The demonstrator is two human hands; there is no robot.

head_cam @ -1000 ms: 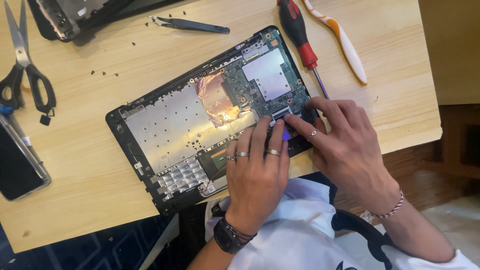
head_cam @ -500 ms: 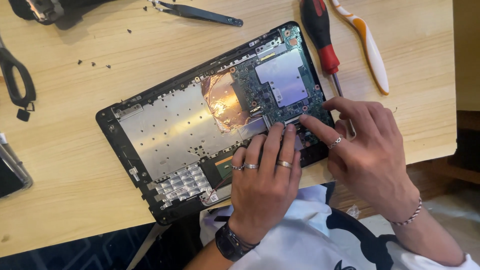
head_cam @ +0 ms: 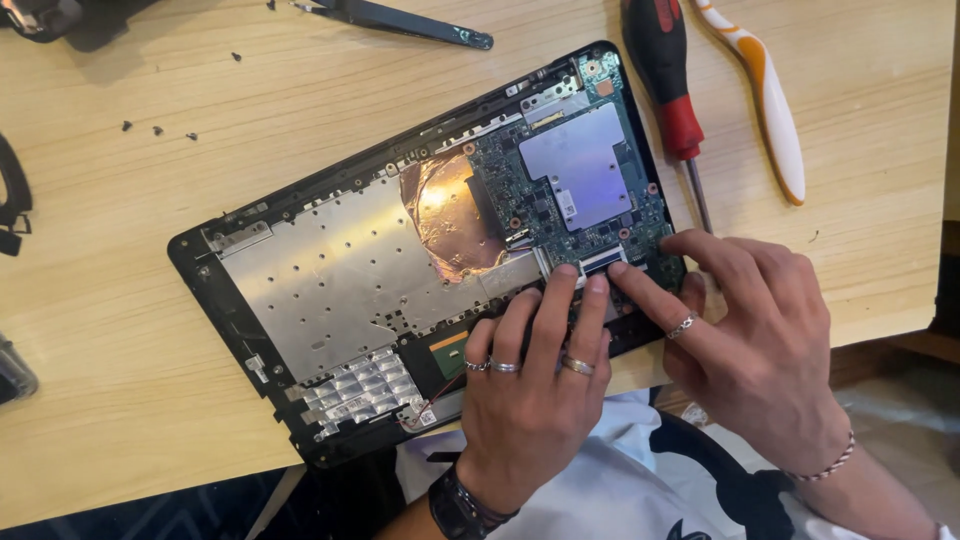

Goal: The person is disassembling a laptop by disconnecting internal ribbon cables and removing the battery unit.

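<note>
An opened laptop base (head_cam: 330, 300) lies at an angle on a pale wooden table (head_cam: 150, 420), its inside facing up; the person works at its near right corner with both bare hands. The left hand (head_cam: 530, 400), with rings and a dark wrist strap, rests flat on the near edge of the case, its fingers close together and stretched forward so that two fingertips (head_cam: 597, 284) press on a small connector (head_cam: 600, 262) at the near edge of the green circuit board (head_cam: 560, 200); it pinches nothing. The right hand (head_cam: 760, 350) comes in beside it, index finger extended, its tip touching the same connector, the other fingers loosely curled; whether anything is nipped under the tips cannot be told.

As a judgement, work at so small a connector goes best with light, even pressure from both sides, fingertips kept off the neighbouring board parts, and the left palm steadying the case.

The case acts as a shallow tray; in it sit a silver metal plate (head_cam: 340, 270) across the left part, a patch of copper-coloured foil (head_cam: 450, 210) in the middle, the board with its grey shield (head_cam: 578, 165) at the right, and a block of silver foil squares (head_cam: 355, 390) near the front.

On the table beyond lie a red-and-black screwdriver (head_cam: 665, 90), an orange-and-white pry tool (head_cam: 765, 100), dark tweezers (head_cam: 400, 20), and a few loose small screws (head_cam: 155, 130).
</note>
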